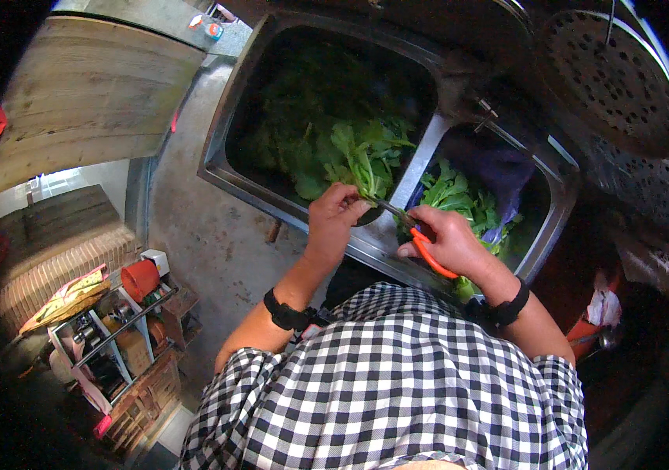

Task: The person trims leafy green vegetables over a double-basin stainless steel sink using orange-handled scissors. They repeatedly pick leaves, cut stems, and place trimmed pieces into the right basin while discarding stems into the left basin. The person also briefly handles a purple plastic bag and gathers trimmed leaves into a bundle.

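My left hand (336, 212) pinches a leafy green plant (363, 161) at its stem end, over the front edge of the left sink basin (252, 197). In my right hand (449, 238) is a pair of scissors with orange handles (432, 256). Their dark blades point left and meet the stem end beside my left fingers; I cannot tell how far apart the blades are. More leafy greens (305, 141) fill the shaded left basin. Beneath my right hand, cut-looking greens (454, 191) lie with a purple mesh bag (507, 182) in the right basin (548, 247).
A metal divider (422, 155) separates the basins, with a tap (486, 111) behind the right one. Round perforated pans (610, 82) hang at the right. To the left stand a wooden door (99, 88) and a cluttered rack (117, 335) with a red bucket (139, 279).
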{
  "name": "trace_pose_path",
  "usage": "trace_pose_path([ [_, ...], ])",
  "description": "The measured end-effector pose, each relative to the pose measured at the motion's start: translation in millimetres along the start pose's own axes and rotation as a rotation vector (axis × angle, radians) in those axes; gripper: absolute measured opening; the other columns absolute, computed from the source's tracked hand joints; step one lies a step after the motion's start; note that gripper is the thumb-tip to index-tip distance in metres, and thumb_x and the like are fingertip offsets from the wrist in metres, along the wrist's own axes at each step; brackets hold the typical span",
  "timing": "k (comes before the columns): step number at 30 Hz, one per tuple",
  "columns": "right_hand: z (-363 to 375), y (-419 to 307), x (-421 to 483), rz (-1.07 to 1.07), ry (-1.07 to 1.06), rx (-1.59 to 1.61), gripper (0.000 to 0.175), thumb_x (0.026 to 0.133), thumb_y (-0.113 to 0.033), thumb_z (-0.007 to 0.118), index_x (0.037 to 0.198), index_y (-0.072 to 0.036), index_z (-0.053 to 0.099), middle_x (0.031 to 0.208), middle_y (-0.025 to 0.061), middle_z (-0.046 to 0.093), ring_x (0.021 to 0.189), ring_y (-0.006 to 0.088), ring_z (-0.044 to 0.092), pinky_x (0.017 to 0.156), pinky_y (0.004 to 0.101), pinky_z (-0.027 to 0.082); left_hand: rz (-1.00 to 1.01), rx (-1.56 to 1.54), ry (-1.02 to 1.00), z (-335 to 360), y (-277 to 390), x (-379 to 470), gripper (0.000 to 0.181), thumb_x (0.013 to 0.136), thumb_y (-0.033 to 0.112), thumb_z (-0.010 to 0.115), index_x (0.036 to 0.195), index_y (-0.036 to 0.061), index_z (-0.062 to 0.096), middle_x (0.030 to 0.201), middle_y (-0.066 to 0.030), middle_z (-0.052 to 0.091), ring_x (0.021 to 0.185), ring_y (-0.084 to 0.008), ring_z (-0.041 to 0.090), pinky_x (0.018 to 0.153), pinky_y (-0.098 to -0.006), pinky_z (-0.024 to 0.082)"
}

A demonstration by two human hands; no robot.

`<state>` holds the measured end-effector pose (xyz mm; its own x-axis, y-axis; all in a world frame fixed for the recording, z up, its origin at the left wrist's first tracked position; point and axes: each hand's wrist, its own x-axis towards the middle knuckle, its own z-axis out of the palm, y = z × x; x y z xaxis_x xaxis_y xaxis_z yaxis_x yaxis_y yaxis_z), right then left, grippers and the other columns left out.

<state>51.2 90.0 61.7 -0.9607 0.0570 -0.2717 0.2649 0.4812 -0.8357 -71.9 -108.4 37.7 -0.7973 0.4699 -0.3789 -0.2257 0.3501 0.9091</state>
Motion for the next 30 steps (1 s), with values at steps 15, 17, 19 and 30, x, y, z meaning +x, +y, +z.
trace_pose_path([
  [15, 13, -12, 50, 0.177, -0.011, -0.217, 0.045, 0.072, -0.043, 0.08, 0.095, -0.006, 0.067, 0.078, 0.0202, 0.067, 0.079, 0.0418, 0.066, 0.067, 0.0507, 0.051, 0.273, 0.29, 0.116, -26, -8, -7, 0.006, 0.085, 0.002, 0.068, 0.086, -0.0003, 0.063, 0.08, -0.0056, 0.061, 0.068, -0.0133, 0.06, 0.063, -0.0283, 0.048],
  [17, 5, -7, 37, 0.171, -0.067, -0.126, 0.05, 0.071, -0.046, 0.081, 0.096, -0.006, 0.066, 0.08, 0.0192, 0.068, 0.081, 0.0415, 0.066, 0.069, 0.0489, 0.051, 0.35, 0.363, 0.12, -24, -6, -13, 0.007, 0.085, 0.002, 0.068, 0.087, -0.0001, 0.062, 0.082, -0.0079, 0.06, 0.069, -0.017, 0.061, 0.063, -0.0297, 0.048],
  [19, -6, -1, 18, 0.113, -0.119, -0.025, 0.054, 0.069, -0.046, 0.084, 0.101, -0.006, 0.066, 0.082, 0.0174, 0.068, 0.079, 0.038, 0.066, 0.069, 0.0445, 0.05, 0.413, 0.424, 0.09, -18, -5, -18, 0.007, 0.085, 0.001, 0.067, 0.09, 0.0002, 0.062, 0.085, -0.0107, 0.059, 0.074, -0.023, 0.06, 0.066, -0.0324, 0.048],
  [30, -16, -1, -15, 0.104, -0.149, -0.069, 0.056, 0.071, -0.046, 0.083, 0.106, -0.005, 0.068, 0.082, 0.0182, 0.068, 0.078, 0.0376, 0.066, 0.068, 0.0445, 0.051, 0.794, 0.726, 0.076, 1, -6, -18, 0.018, 0.08, -0.007, 0.065, 0.095, 0.0009, 0.061, 0.094, -0.0166, 0.059, 0.086, -0.0356, 0.059, 0.075, -0.0417, 0.05],
])
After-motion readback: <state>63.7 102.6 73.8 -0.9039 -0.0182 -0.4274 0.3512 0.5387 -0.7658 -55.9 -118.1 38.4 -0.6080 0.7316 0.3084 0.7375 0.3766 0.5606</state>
